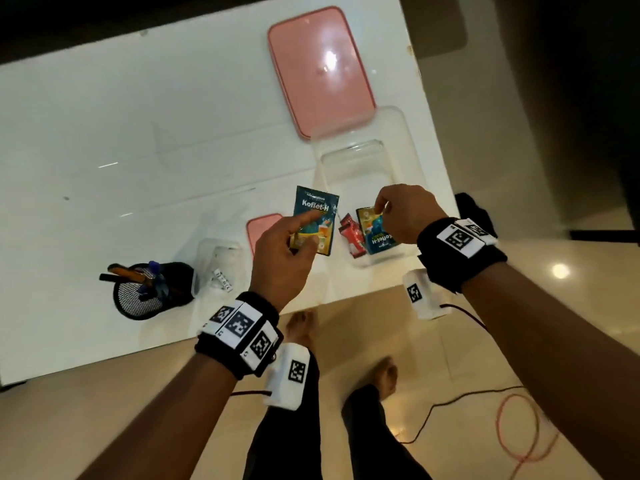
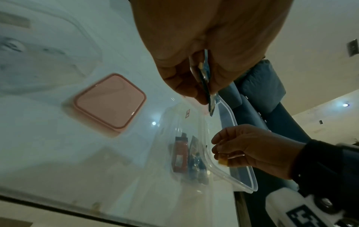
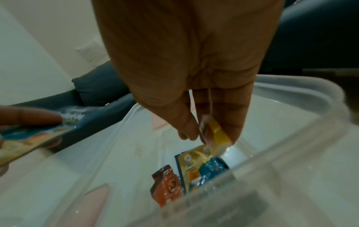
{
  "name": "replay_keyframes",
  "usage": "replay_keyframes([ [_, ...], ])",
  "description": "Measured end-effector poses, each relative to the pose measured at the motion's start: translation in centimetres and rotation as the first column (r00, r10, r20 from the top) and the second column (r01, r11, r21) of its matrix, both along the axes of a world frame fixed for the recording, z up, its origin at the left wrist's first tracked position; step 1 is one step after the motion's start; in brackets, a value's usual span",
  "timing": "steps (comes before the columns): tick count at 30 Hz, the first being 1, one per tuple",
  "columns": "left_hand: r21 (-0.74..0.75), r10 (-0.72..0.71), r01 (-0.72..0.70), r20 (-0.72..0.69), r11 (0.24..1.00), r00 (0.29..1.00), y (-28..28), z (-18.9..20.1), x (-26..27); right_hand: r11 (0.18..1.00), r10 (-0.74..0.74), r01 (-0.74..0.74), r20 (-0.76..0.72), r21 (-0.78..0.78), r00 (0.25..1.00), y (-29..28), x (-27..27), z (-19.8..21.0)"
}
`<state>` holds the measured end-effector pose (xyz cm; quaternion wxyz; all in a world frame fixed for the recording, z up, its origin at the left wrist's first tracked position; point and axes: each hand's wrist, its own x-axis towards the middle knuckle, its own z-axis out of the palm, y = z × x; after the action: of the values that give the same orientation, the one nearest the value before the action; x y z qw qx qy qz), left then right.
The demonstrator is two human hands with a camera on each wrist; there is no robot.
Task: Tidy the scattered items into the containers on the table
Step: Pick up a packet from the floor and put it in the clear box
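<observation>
My left hand [image 1: 306,230] pinches a teal Koflet-H sachet [image 1: 316,216] between thumb and fingers, just left of the large clear container [image 1: 349,150]. The left wrist view shows this sachet [image 2: 207,86] edge-on. My right hand [image 1: 382,211] hovers over the container's near end and pinches a small yellow wrapped sweet [image 3: 215,133] at its fingertips. Below it, on the container floor, lie a second Koflet-H sachet [image 1: 375,233] and a red sachet [image 1: 351,237].
A large pink lid [image 1: 318,71] lies beyond the container. A small pink lid [image 1: 263,226], a small clear box [image 1: 218,268] and a black mesh pen holder [image 1: 149,289] sit toward the left near the front edge. Cables trail on the floor.
</observation>
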<state>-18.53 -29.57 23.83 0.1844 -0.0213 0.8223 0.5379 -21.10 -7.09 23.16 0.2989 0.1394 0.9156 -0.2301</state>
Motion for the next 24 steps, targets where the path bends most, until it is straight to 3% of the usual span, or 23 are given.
replay_keyframes([
  [3, -0.004, -0.033, 0.033, -0.018, 0.999, 0.999, 1.1, -0.3, -0.9, 0.998, -0.028, 0.028, -0.011, 0.049, 1.0, 0.2, -0.6, 0.1],
  [8, -0.062, -0.194, 0.196, 0.046, 0.979, 0.98, 3.8, -0.4, -1.3, 0.962, -0.267, 0.273, -0.242, -0.008, 0.933, 1.8, 1.0, 1.2],
  [10, -0.108, -0.297, 0.31, 0.123, 0.945, 0.947, 4.9, -0.4, -1.2, 0.926, -0.369, 0.373, -0.344, -0.057, 0.864, 2.5, 2.1, 1.3],
  [13, -0.282, -0.462, 0.48, 0.133, 0.831, 0.877, 5.5, -0.7, -1.0, 0.886, -0.463, 0.43, -0.414, -0.175, 0.784, 2.9, 3.6, 0.5],
  [15, -0.355, -0.5, 0.489, 0.068, 0.797, 0.864, 5.3, -0.7, -1.1, 0.881, -0.473, 0.423, -0.446, -0.213, 0.76, 2.9, 4.2, -0.2],
  [19, -0.357, -0.433, 0.388, -0.053, 0.85, 0.9, 4.5, -0.1, -1.4, 0.854, -0.52, 0.446, -0.478, -0.267, 0.708, 2.8, 4.4, -0.9],
  [24, -0.364, -0.482, 0.431, -0.059, 0.826, 0.874, 4.2, 0.6, -1.2, 0.84, -0.542, 0.455, -0.438, -0.294, 0.718, 3.5, 3.9, -0.9],
])
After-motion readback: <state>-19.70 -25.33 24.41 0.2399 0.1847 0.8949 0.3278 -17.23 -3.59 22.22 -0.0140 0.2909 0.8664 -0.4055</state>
